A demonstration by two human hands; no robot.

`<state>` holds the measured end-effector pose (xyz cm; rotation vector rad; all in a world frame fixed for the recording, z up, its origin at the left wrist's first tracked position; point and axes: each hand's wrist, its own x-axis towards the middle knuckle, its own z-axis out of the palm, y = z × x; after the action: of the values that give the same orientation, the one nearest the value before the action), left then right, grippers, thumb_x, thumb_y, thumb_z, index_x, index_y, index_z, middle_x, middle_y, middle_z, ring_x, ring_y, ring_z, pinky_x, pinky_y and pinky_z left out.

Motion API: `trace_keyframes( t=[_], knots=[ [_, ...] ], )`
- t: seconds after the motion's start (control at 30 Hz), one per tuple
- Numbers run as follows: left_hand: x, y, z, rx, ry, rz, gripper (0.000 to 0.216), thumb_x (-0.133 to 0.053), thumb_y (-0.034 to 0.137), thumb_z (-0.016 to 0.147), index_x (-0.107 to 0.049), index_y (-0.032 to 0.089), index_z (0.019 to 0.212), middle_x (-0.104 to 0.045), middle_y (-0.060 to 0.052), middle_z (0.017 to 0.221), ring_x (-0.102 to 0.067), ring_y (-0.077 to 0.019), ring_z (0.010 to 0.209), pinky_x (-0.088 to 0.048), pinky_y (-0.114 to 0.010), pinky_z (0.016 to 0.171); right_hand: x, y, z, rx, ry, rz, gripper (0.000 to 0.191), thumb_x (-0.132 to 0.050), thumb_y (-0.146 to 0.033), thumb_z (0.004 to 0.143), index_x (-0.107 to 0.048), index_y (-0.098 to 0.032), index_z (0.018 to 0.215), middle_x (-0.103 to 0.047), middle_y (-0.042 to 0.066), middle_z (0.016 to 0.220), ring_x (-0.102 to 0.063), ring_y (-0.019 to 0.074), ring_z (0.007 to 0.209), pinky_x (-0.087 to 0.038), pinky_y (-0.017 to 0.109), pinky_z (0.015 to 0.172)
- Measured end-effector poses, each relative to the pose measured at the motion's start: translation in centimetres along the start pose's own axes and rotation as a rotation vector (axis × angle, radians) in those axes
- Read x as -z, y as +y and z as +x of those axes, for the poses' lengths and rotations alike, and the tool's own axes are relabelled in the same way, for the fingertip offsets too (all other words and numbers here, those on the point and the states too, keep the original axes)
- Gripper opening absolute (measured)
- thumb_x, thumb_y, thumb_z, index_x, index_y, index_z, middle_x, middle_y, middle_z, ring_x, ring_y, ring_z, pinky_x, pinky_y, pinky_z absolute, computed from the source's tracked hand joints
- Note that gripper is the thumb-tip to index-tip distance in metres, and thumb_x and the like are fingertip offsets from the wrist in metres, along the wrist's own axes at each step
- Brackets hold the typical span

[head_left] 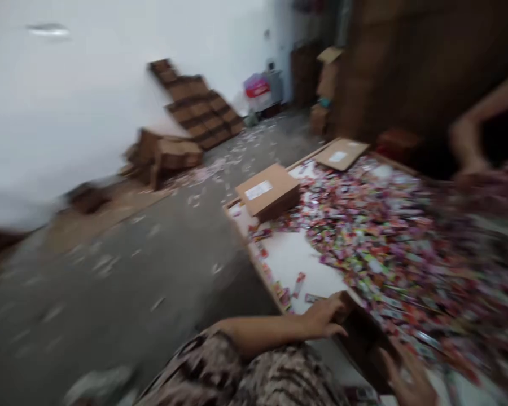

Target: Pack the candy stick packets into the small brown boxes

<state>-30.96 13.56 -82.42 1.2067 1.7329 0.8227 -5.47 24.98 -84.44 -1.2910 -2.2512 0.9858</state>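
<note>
My left hand (pixel 327 317) curls over the far-left edge of a small open brown cardboard box (pixel 364 338) at the near edge of a white table (pixel 296 259). On the box's near right side lies my right hand (pixel 408 379), its fingers smeared by motion. A large heap of small colourful wrapped packets (pixel 389 237) covers most of the table just beyond the box. My patterned sleeve (pixel 245 372) fills the bottom of the view.
A closed cardboard box (pixel 267 192) with a white label sits at the table's far-left corner, and a flat one (pixel 342 153) lies behind it. Another person's arm (pixel 469 141) reaches in at the right. Stacked and tumbled cartons (pixel 195 107) stand by the white wall, and litter dots the grey floor (pixel 131 270).
</note>
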Motion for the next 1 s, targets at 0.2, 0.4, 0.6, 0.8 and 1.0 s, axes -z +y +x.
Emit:
trace_keyframes(
  t=[0.2, 0.4, 0.6, 0.8, 1.0],
  knots=[
    [0.0, -3.4, 0.0, 0.052, 0.297, 0.053, 0.068, -0.08, 0.04, 0.071, -0.055, 0.017, 0.13, -0.053, -0.018, 0.138, -0.046, -0.0373, 0.136, -0.036, -0.056, 0.116, -6.1, -4.2, -1.9, 0.283, 0.371, -0.241, 0.021, -0.049, -0.036, 0.102, -0.067, -0.025, 0.105, -0.073, 0.007, 0.097, -0.068, 0.0245, 0.088, -0.055, 0.038, 0.078],
    [10.2, -2.6, 2.3, 0.15, 0.426, -0.134, 0.078, -0.084, 0.051, 0.051, -0.061, 0.018, 0.119, -0.064, -0.013, 0.12, -0.062, -0.034, 0.11, -0.053, -0.051, 0.095, -7.4, -4.3, -4.3, 0.395, 0.38, -0.224, 0.012, -0.053, -0.019, 0.098, -0.064, -0.025, 0.1, -0.07, 0.003, 0.098, -0.067, 0.0205, 0.093, -0.055, 0.033, 0.083],
    [26.5, 0.2, 3.7, 0.247, 1.269, 0.083, 0.041, -0.064, 0.057, 0.078, -0.065, 0.021, 0.098, -0.065, -0.002, 0.092, -0.062, -0.0229, 0.087, -0.053, -0.04, 0.087, -8.3, -6.0, -3.6, 0.21, 0.42, -0.206, 0.016, -0.049, -0.019, 0.1, -0.063, -0.025, 0.094, -0.068, 0.004, 0.097, -0.064, 0.0218, 0.094, -0.053, 0.036, 0.084],
    [9.6, -0.2, 4.0, -0.412, 0.105, 0.316, 0.019, -0.054, 0.028, 0.094, -0.066, 0.02, 0.083, -0.068, -0.005, 0.086, -0.061, -0.0193, 0.086, -0.047, -0.032, 0.08, -9.1, -5.2, -3.3, 0.288, 0.442, -0.22, 0.017, -0.048, -0.016, 0.099, -0.06, -0.025, 0.092, -0.068, 0.002, 0.093, -0.065, 0.0207, 0.09, -0.053, 0.034, 0.083],
    [-0.7, -1.3, 4.1, -0.489, -0.354, 0.716, 0.005, -0.056, 0.018, 0.094, -0.061, 0.017, 0.094, -0.067, -0.006, 0.1, -0.056, -0.0222, 0.098, -0.039, -0.041, 0.092, -9.6, -4.2, -4.4, 0.252, 0.319, -0.296, 0.014, -0.061, -0.014, 0.089, -0.062, -0.024, 0.099, -0.069, 0.004, 0.108, -0.064, 0.0237, 0.103, -0.054, 0.037, 0.09]
  ],
)
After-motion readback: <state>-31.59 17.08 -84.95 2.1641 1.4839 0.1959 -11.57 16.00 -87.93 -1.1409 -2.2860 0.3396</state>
